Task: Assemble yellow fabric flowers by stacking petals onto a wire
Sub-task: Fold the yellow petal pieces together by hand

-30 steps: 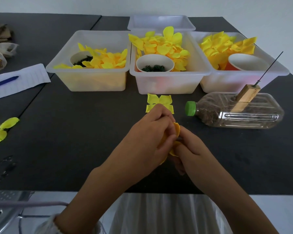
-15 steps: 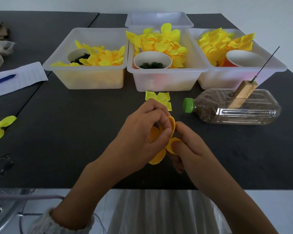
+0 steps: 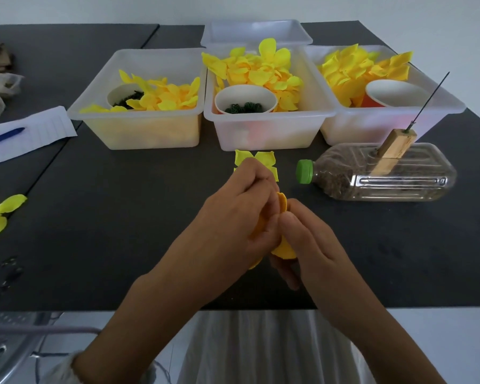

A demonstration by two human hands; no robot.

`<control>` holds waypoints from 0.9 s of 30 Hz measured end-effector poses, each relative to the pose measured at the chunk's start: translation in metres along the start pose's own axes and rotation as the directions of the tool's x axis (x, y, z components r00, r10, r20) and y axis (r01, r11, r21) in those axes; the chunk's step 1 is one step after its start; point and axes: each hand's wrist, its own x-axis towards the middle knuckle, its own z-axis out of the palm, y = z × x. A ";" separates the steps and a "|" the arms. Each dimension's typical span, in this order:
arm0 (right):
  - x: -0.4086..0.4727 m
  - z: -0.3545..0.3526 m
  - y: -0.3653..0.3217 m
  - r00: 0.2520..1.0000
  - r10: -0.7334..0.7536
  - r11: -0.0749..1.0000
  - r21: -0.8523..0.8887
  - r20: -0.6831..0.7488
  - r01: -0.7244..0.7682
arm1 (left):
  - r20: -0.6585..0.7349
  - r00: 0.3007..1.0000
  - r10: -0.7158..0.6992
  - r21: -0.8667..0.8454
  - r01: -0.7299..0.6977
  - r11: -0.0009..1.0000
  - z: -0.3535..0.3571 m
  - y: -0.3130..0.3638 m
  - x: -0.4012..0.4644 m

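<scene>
A craft workbench: petal-filled bins (image 3: 139, 134) on a black table (image 3: 122, 217).

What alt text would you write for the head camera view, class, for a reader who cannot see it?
Two bare hands, left hand and right hand, pinch orange-yellow fabric petals together above a dark grey table. Behind stand three clear plastic bins of yellow petals, and to the right lies a clear plastic bottle carrying a wooden block with a thin wire.
</scene>
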 end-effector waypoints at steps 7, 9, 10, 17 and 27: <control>0.000 -0.018 -0.006 0.996 -0.055 0.991 -0.118 0.075 0.063 | -0.056 0.998 -0.003 -0.169 -0.007 0.986 -0.007 0.004 -0.002; -0.001 -0.014 -0.007 0.996 -0.083 0.977 -0.192 0.033 0.088 | -0.091 0.996 -0.014 -0.184 -0.004 0.983 -0.005 0.007 -0.001; -0.002 -0.012 -0.008 0.996 -0.091 0.971 -0.220 0.007 0.090 | -0.103 0.995 -0.019 -0.190 -0.001 0.982 -0.005 0.009 -0.002; -0.006 -0.002 -0.008 0.983 0.033 0.996 -0.078 -0.179 -0.048 | -0.113 0.994 0.005 -0.174 -0.025 0.985 0.000 0.017 -0.001; -0.004 -0.012 -0.007 0.978 0.009 0.999 -0.042 -0.206 -0.018 | -0.081 0.993 -0.087 -0.011 0.087 0.996 -0.002 0.018 -0.014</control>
